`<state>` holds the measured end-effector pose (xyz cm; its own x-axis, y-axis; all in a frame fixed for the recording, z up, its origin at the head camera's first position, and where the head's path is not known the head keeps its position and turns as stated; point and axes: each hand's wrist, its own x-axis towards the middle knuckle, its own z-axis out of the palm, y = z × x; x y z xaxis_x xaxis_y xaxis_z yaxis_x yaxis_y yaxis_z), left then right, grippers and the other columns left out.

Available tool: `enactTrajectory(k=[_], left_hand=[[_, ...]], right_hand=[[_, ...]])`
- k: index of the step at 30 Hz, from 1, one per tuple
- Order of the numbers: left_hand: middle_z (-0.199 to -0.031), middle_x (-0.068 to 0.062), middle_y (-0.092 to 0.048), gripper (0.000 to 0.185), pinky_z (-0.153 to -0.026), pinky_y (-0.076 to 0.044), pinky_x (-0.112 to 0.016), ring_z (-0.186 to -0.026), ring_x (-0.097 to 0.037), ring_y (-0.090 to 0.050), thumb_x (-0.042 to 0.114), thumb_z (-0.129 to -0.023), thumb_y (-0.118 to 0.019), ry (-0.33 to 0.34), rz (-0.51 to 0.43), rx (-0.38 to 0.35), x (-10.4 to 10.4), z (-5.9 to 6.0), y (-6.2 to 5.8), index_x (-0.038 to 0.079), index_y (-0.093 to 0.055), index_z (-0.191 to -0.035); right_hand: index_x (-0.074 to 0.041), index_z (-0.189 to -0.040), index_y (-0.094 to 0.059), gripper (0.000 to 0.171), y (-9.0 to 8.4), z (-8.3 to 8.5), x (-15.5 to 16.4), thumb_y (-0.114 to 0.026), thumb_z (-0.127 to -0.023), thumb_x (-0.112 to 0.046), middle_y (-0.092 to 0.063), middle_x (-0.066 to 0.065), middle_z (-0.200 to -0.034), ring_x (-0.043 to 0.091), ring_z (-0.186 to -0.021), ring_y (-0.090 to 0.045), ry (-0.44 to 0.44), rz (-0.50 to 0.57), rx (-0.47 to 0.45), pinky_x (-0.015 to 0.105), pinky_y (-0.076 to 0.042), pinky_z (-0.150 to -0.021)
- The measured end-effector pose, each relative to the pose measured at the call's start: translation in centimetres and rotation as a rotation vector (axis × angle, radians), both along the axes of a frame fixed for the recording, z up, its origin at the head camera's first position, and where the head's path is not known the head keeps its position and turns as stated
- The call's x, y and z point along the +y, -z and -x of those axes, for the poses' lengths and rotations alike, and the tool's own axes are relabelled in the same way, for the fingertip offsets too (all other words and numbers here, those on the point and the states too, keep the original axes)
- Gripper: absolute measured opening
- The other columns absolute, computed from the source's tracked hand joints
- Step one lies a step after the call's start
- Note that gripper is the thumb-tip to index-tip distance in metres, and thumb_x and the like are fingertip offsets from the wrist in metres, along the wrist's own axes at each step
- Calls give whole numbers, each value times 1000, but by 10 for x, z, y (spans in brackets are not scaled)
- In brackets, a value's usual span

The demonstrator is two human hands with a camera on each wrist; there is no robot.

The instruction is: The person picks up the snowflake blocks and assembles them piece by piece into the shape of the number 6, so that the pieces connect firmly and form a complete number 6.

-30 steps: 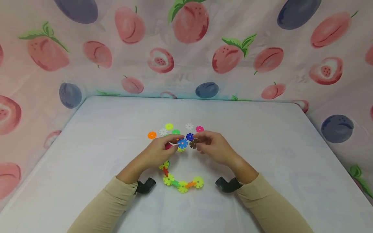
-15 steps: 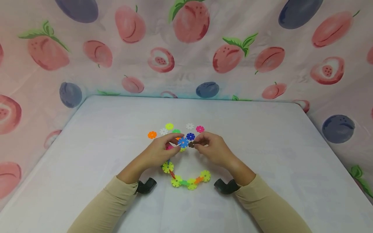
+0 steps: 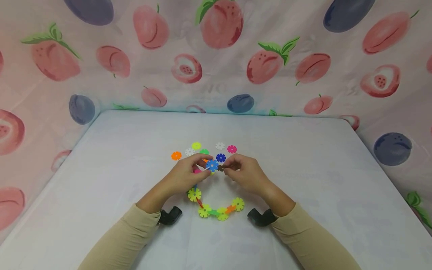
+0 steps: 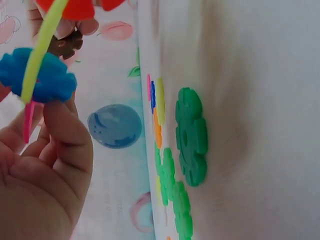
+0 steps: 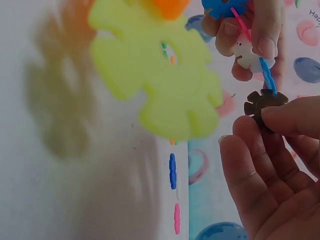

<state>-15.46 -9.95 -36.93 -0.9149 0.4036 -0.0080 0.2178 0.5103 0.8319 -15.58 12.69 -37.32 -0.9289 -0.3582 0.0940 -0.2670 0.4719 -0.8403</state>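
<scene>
Above the surface (image 3: 303, 157), left hand (image 3: 183, 176) pinches the blue disc (image 3: 212, 165) heading the hanging chain (image 3: 216, 210); right hand (image 3: 244, 172) pinches the brown disc (image 3: 221, 168) against it. Risk: slots misaligned, brown disc slips free, or chain's weight twists the joint apart

The right hand (image 5: 272, 170) fills the lower right corner, its thumb and fingers (image 5: 245, 150) pinching a brown snowflake disc (image 5: 262, 102) edge-on against a thin blue disc (image 5: 267, 77) set crosswise into it. Above, the left hand (image 5: 250, 30) pinches the linked pieces: a blue snowflake disc (image 5: 225, 6) at the top edge, a pink disc (image 5: 241, 22) seen edge-on, and a white disc (image 5: 246, 55) under the fingertips. A large blurred yellow-green snowflake disc (image 5: 160, 75) hangs close to the lens, with an orange piece (image 5: 170, 6) joined at its top. On the pale bench (image 5: 75, 190), loose discs lie edge-on near its far edge: a blue one (image 5: 172, 171) and a pink one (image 5: 177, 218). Fruit-printed cloth (image 5: 305, 65) hangs beyond.
</scene>
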Motion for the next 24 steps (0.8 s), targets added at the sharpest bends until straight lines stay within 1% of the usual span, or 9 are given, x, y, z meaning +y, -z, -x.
enactTrajectory(k=[4, 8, 15, 21, 24], left_hand=[[-106, -6, -67, 40, -63, -52, -33, -74, -20, -57, 18, -91, -74, -27, -3, 7, 1, 0, 0, 13, -64, -129], [-104, -5, -67, 38, -64, -52, -33, -75, -20, -57, 19, -91, -75, -33, 2, 19, 2, 0, -1, 13, -66, -127], [-101, -3, -68, 38, -65, -51, -32, -75, -19, -57, 20, -91, -75, -33, 1, 23, 2, 0, 0, 12, -67, -127], [-101, -3, -68, 38, -65, -53, -31, -78, -18, -58, 19, -91, -75, -40, 3, 12, 2, -1, 0, 11, -67, -127], [-101, -3, -69, 38, -66, -53, -31, -79, -18, -59, 19, -90, -76, -47, 3, 2, 2, -2, 0, 10, -67, -126]], right_hand=[[-5, -100, -69, 8, 2, 0, -2, -70, -92, -3, -73, 3, -98, 21, -92, -69, -6, -14, 28, 34, -57, -79], [-5, -100, -70, 9, 2, -2, -4, -70, -92, -2, -73, 3, -99, 21, -94, -68, -6, -22, 47, 37, -56, -86], [-4, -98, -72, 9, 1, -5, -5, -72, -90, -1, -72, 3, -95, 20, -90, -69, 15, -33, 107, 34, -57, -82], [-5, -96, -74, 8, 1, -7, -7, -74, -89, -2, -72, 1, -94, 19, -88, -68, 36, -50, 132, 32, -57, -79], [-5, -97, -73, 9, 3, -8, -7, -74, -88, -1, -73, 2, -94, 19, -88, -68, 32, -49, 143, 33, -57, -80]])
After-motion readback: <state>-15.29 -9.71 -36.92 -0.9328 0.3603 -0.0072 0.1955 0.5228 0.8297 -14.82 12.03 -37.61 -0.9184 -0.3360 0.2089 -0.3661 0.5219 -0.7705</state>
